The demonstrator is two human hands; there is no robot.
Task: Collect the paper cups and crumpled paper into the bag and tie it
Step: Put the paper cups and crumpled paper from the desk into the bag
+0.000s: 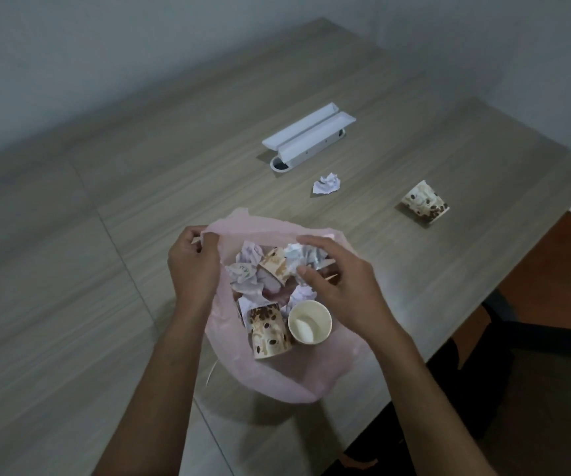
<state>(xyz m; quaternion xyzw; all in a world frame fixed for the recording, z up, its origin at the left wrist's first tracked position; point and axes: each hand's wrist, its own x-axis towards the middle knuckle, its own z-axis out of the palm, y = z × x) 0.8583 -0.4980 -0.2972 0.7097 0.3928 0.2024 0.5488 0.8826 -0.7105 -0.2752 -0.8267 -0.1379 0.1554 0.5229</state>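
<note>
from the head view, our left hand (193,261) pinches the rim of the thin pink plastic bag (277,379) on the wood-grain worktop (139,166), fingers clamped on the film. our right hand (337,286) holds a crumpled white paper ball (299,257) over the mouth, fingers curled round it. we should keep the rim lifted wide and let go low, among the cups inside. a second crumpled white paper wad (327,183) and a brown-patterned paper cup (424,201) lie well apart beyond.
</note>
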